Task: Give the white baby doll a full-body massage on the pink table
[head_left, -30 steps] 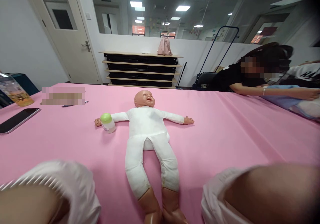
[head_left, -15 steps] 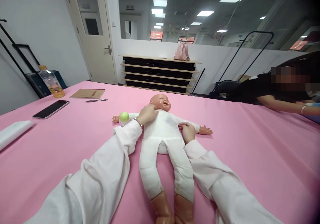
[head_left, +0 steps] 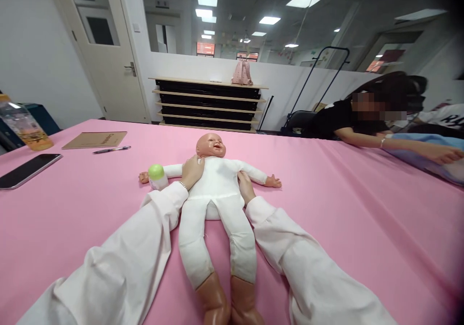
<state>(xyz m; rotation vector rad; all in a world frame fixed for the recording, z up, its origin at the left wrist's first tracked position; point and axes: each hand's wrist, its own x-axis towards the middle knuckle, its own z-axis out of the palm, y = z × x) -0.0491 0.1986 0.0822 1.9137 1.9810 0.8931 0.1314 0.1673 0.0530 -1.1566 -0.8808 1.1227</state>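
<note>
A baby doll (head_left: 213,182) lies face up on the pink tablecloth (head_left: 311,180), arms spread and legs toward me. Its body is white cloth, with a plastic head, hands and feet. My left hand (head_left: 193,170) is closed on the doll at the shoulder and armpit on the left of the view. On the other side, my right hand (head_left: 246,186) grips the torso just below the armpit, its fingers partly hidden by the doll. A small white jar with a green lid (head_left: 157,176) stands by the doll's arm, close to my left wrist.
On the left lie a phone (head_left: 31,170), a pen (head_left: 111,149) and a brown notebook (head_left: 94,140), with a drink bottle (head_left: 27,124) behind. At the right, a person in black (head_left: 331,122) leans over the table, arms on blue cloth (head_left: 409,146).
The view has turned right, so everything sits further left. My right hand has shifted in against the doll's side, its fingers now tucked under the armpit. The doll stays lying in place.
</note>
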